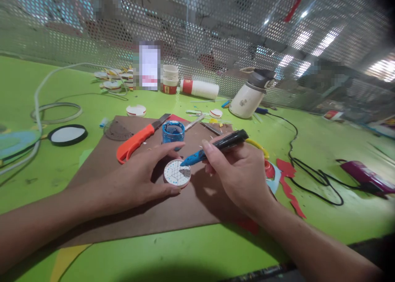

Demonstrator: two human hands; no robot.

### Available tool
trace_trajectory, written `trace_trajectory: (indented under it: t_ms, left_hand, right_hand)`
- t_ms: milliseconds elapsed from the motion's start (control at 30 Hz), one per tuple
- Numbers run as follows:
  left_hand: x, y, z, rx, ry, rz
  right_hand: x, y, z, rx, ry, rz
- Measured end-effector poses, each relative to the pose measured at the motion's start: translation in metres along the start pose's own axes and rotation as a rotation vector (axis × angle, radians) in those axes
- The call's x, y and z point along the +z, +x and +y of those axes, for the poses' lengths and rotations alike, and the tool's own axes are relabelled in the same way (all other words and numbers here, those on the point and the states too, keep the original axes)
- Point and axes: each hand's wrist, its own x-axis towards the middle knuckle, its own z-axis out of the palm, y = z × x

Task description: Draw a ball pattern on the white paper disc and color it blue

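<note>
My left hand (145, 173) curves round the left side of a small white disc (177, 173), thumb at its near edge and fingers at its far edge. Dark lines and blue dots mark the disc's face. In my right hand (237, 168) is a black marker pen (225, 141) with a blue-stained front end, its tip at or just above the disc. Just behind the disc stands an open jar (173, 133) smeared with blue paint. Both hands are over a brown board (173, 214).
An orange-handled knife (135, 141) and a clear protractor (119, 129) lie on the board. Paper cups (200, 88), a phone (149, 66) and a white jug (247, 100) stand or lie behind. To the right are red scraps (290, 187) and a purple corded tool (367, 175).
</note>
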Motion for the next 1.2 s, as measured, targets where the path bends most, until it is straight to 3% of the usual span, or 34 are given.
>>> trace_trajectory:
  t_ms: [367, 567, 800, 1200]
  left_hand:
    - [-0.007, -0.003, -0.005, 0.046, -0.040, -0.047]
    - [-0.012, -0.005, -0.015, 0.065, -0.061, -0.105]
    - [-0.009, 0.001, -0.005, -0.003, -0.063, -0.110]
    - [-0.006, -0.002, 0.002, 0.028, 0.012, -0.007]
  right_hand:
    - [0.001, -0.001, -0.002, -0.017, 0.078, -0.104]
    - [-0.003, 0.000, -0.005, -0.005, 0.145, -0.089]
    - [-0.001, 0.002, 0.000, -0.006, 0.179, -0.131]
    - [-0.008, 0.004, -0.005, -0.012, 0.159, -0.113]
